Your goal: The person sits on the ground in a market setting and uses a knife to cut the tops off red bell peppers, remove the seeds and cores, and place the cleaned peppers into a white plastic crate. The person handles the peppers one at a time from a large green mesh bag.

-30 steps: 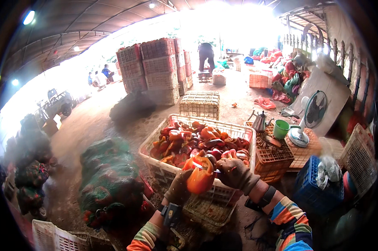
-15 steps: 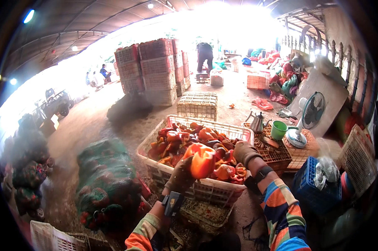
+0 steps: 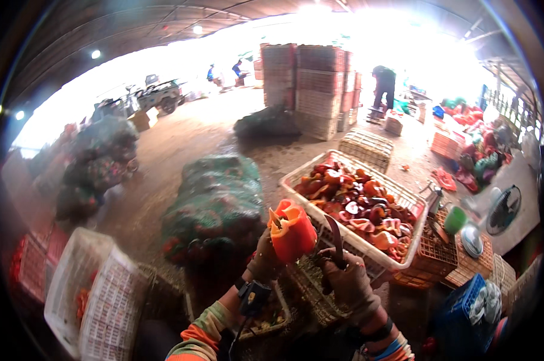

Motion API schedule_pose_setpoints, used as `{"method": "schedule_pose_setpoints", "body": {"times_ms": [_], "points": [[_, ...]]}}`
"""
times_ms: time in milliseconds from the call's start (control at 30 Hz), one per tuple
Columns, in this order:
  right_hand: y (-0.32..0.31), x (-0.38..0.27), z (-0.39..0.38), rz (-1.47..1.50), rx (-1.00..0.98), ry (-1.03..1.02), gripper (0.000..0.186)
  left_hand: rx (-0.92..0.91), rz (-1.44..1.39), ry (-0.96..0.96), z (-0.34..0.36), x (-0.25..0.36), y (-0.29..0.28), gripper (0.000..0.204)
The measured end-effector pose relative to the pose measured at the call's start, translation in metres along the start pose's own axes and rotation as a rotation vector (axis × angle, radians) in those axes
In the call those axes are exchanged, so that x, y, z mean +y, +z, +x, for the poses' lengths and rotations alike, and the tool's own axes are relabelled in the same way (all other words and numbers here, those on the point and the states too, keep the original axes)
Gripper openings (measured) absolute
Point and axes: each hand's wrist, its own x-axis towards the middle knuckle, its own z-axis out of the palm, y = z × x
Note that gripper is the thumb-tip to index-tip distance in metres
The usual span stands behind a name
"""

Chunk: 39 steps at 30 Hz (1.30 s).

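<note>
My gloved left hand holds up an orange-red bell pepper, stem end up. My gloved right hand grips a small dark knife, blade pointing up just right of the pepper. Behind them a white plastic crate holds several cut red and orange pepper pieces. Below my hands stands a woven basket, partly hidden by my arms.
Netted sacks of peppers lie to the left. White crates stand at lower left, orange crates and a blue crate at right with a green cup and a fan. Stacked crates and a person are far back.
My view has swung left. The right hand left the crate of pieces and now holds the knife upright beside the pepper, which the left hand keeps raised.
</note>
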Motion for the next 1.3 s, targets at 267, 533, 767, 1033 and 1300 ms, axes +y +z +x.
{"method": "schedule_pose_setpoints", "body": {"times_ms": [267, 533, 767, 1033, 1300], "points": [[0.109, -0.026, -0.046, -0.22, 0.043, -0.606, 0.017, -0.016, 0.105, 0.207, -0.125, 0.067, -0.03, 0.044], [0.159, -0.001, -0.091, 0.047, -0.146, -0.313, 0.026, 0.052, 0.054, 0.238, -0.188, 0.096, -0.025, 0.038], [0.207, -0.014, -0.092, 0.191, -0.04, -0.299, 0.065, 0.592, 0.484, 0.524, -0.212, 0.078, 0.002, 0.027], [0.223, 0.022, -0.069, 0.453, -0.202, 0.12, 0.06, 0.701, 0.669, 0.358, -0.239, 0.085, -0.007, 0.026], [0.228, 0.021, -0.074, 0.385, -0.374, 0.336, 0.051, 0.816, 0.743, 0.287, -0.254, 0.083, -0.033, 0.015]]}}
